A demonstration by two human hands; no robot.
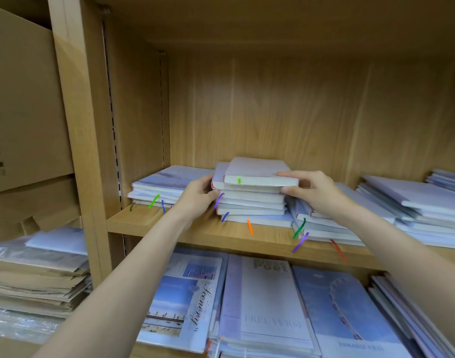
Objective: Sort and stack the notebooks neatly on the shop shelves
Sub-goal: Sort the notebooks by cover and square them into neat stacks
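Head view: your left hand [199,193] and right hand [309,188] grip the notebook stack [252,200]; square its edges evenly on the shelf [195,232].

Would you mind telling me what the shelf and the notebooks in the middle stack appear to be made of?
The shelf looks like wood or wood-grain laminate, matte tan with visible grain streaks; which one is unclear. The middle stack looks like paper notebooks: pale page blocks show at the edges, under smooth lavender covers with a slight sheen, possibly plastic-wrapped. The ribbon markers hanging out look like thin fabric.
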